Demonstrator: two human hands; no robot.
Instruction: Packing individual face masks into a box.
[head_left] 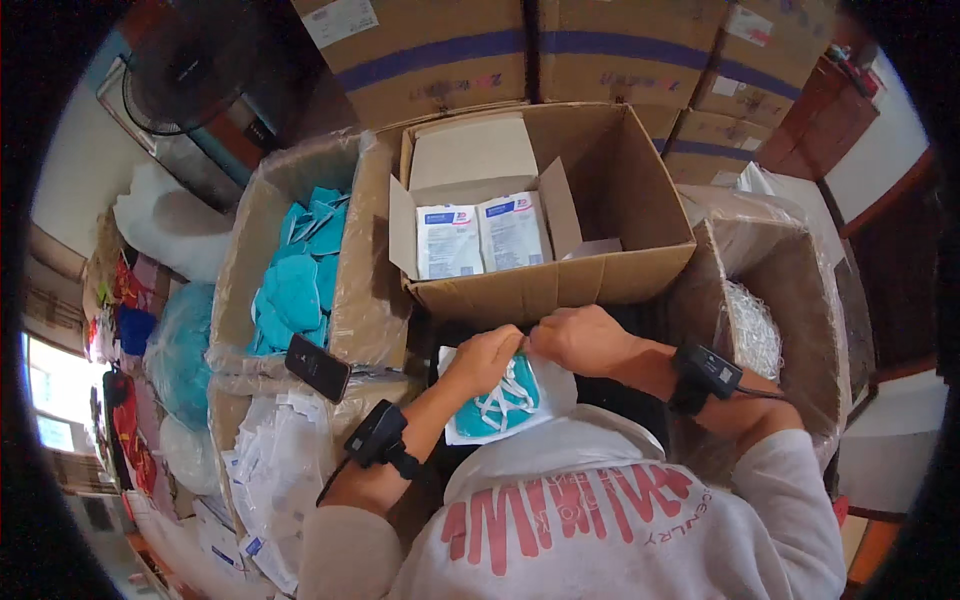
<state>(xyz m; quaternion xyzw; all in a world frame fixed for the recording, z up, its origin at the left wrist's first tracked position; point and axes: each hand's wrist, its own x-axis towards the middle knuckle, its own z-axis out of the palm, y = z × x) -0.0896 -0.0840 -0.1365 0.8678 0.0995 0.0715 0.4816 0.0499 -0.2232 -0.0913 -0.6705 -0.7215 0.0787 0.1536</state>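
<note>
Pale hoodie (590, 525), forearms (437, 405) angled inward, left fingers (492, 357) and right fingers (557, 334) tightly pinched atop teal mask (508, 402).

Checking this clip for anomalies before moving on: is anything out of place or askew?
Possibly the dark phone: it lies slanted at the near edge of the box of teal pieces, an odd perch. No spill or damage stands out.

Teal pieces (295, 285), a pale box (470, 160) of white packets (449, 245) and white strands (752, 335) are carried in separate open cartons (555, 281).
</note>
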